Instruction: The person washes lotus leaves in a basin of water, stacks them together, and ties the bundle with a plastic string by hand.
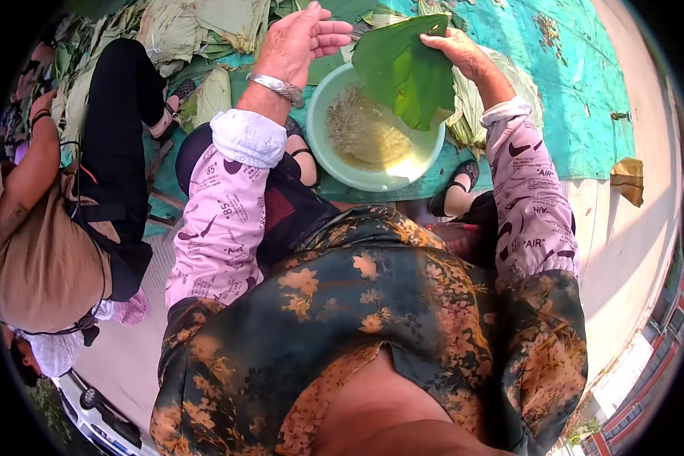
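Note:
A large green leaf (pixel 406 72) hangs from my right hand (pixel 457 55), whose thumb and fingers pinch its upper right edge. My left hand (pixel 300 39) is raised to the left of the leaf, fingers stretched out and holding nothing, with a silver bracelet on the wrist. Below the leaf, a pale green basin (pixel 319 156) stands on the green sheet, partly covered by the leaf. Cloudy yellowish liquid (pixel 380 144) and a heap of small pale pieces (pixel 349 121) lie in it.
Stacked leaves (pixel 171 30) lie at the upper left, and more pale leaves (pixel 509 76) sit right of the basin. A green sheet (pixel 585 99) covers the ground. A person in a brown top (pixel 45 258) sits at the left. A brown scrap (pixel 627 182) lies at the sheet's right edge.

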### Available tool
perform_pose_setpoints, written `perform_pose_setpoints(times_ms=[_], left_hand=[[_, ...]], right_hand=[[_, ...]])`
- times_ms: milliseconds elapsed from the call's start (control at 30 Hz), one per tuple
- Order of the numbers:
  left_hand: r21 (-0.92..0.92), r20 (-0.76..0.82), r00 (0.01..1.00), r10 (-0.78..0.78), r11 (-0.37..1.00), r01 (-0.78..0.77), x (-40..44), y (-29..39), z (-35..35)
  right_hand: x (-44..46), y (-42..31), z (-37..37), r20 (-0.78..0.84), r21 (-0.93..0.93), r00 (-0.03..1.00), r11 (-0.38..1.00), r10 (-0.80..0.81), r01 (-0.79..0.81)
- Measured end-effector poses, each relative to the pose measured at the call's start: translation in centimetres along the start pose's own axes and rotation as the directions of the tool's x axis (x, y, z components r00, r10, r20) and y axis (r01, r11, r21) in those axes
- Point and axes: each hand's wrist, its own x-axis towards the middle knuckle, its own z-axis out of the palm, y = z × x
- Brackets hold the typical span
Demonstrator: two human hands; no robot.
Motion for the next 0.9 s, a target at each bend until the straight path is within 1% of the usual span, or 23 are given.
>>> perform_pose_setpoints(times_ms=[33, 67, 133, 167, 267, 300, 333, 367, 400, 433, 467, 500, 600, 633, 667, 700, 733, 767, 800, 833, 867, 900], left_hand=[[-0.017, -0.003, 1.000, -0.017, 1.000, 0.017, 0.1, -0.1, 0.0], [-0.026, -0.008, 1.000, -0.009, 1.000, 0.009, 0.0, -0.2, 0.3], [-0.019, -0.021, 0.999, -0.037, 0.999, 0.036, 0.0, -0.1, 0.7], [-0.011, -0.016, 0.999, -0.045, 0.999, 0.045, -0.1, 0.1, 0.9], [-0.005, 0.000, 0.998, -0.068, 0.998, 0.068, -0.2, 0.1, 1.1], [-0.010, -0.004, 0.996, -0.088, 0.996, 0.087, -0.2, 0.2, 1.2], [-0.010, -0.017, 0.994, -0.107, 0.994, 0.107, -0.3, 0.3, 1.4], [-0.005, -0.017, 0.993, -0.116, 0.993, 0.116, -0.3, 0.3, 1.6], [0.001, -0.019, 0.992, -0.123, 0.992, 0.123, -0.3, 0.2, 1.7], [0.001, -0.009, 0.993, -0.118, 0.993, 0.118, -1.0, 0.7, 1.2], [0.009, -0.008, 0.993, -0.122, 0.993, 0.122, -1.1, 0.7, 1.5], [0.019, -0.009, 0.992, -0.126, 0.992, 0.127, -1.2, 0.8, 1.7], [0.048, -0.009, 0.989, -0.150, 0.988, 0.150, -1.0, 0.7, 1.9], [0.020, -0.031, 0.990, -0.138, 0.990, 0.139, -1.1, 0.9, 2.7], [0.009, -0.002, 0.993, -0.115, 0.993, 0.115, -3.1, 1.2, 1.0], [0.009, 0.001, 0.994, -0.113, 0.994, 0.113, -3.3, 1.5, 1.1], [0.010, 0.004, 0.994, -0.114, 0.993, 0.114, -3.5, 1.6, 1.2], [0.017, 0.004, 0.992, -0.124, 0.992, 0.124, -3.6, 1.8, 1.4], [0.027, 0.009, 0.992, -0.128, 0.991, 0.128, -3.7, 1.9, 1.5], [0.038, 0.015, 0.991, -0.132, 0.991, 0.131, -3.8, 2.0, 1.6], [0.050, 0.020, 0.990, -0.139, 0.989, 0.138, -3.8, 2.0, 1.7], [0.050, 0.031, 0.990, -0.139, 0.989, 0.138, -3.8, 2.0, 1.8]], right_hand=[[0.6, 0.5, -1.6, 0.026, 0.018, 0.999, 0.999, 0.034, -0.034], [0.8, 1.3, -3.4, 0.023, 0.050, 0.999, 0.998, 0.029, -0.030], [-0.1, 0.6, -6.8, 0.005, 0.051, 0.993, 0.992, 0.114, -0.114], [0.0, 1.8, -9.0, -0.074, 0.064, 0.988, 0.989, 0.136, -0.131], [-1.2, 2.8, -14.9, -0.355, -0.074, 0.935, 0.997, -0.006, -0.022], [-1.6, 2.9, -16.9, -0.466, -0.188, 0.884, 0.981, -0.038, -0.057], [-1.4, 3.9, -19.6, -0.594, -0.277, 0.799, 0.955, -0.088, -0.101], [-1.3, 5.1, -22.0, -0.644, -0.306, 0.737, 0.952, -0.205, -0.003], [-1.7, 4.3, -22.4, -0.737, -0.322, 0.539, 0.913, -0.408, 0.250], [-2.4, 4.3, -24.9, -0.747, -0.522, 0.499, 0.853, -0.439, -0.030], [-2.3, 5.5, -28.6, -0.749, -0.636, 0.471, 0.705, -0.466, -0.315], [-2.4, 5.2, -29.8, -0.730, -0.676, 0.452, 0.639, -0.513, -0.366], [-4.6, 6.0, -29.4, -0.695, -0.719, 0.492, 0.531, -0.525, -0.448], [-5.0, 7.1, -27.8, -0.522, -0.848, 0.457, 0.382, -0.720, -0.367], [-7.4, 6.0, -24.9, -0.096, -0.986, 0.322, 0.046, -0.942, -0.160], [-9.9, 4.9, -21.3, -0.402, -0.909, 0.637, 0.201, -0.658, -0.365], [-9.8, 8.0, -22.3, -0.342, -0.939, 0.689, 0.223, -0.639, -0.260], [-11.0, 10.5, -21.3, -0.288, -0.957, 0.700, 0.204, -0.654, -0.204], [-11.9, 13.6, -21.4, -0.318, -0.948, 0.799, 0.150, -0.510, -0.282], [-13.1, 13.4, -19.5, -0.404, -0.912, 0.875, 0.188, -0.266, -0.364], [-13.8, 16.8, -20.4, -0.287, -0.958, 0.943, 0.027, -0.170, -0.287], [-14.6, 17.5, -19.8, -0.260, -0.965, 0.965, 0.030, -0.032, -0.259]])
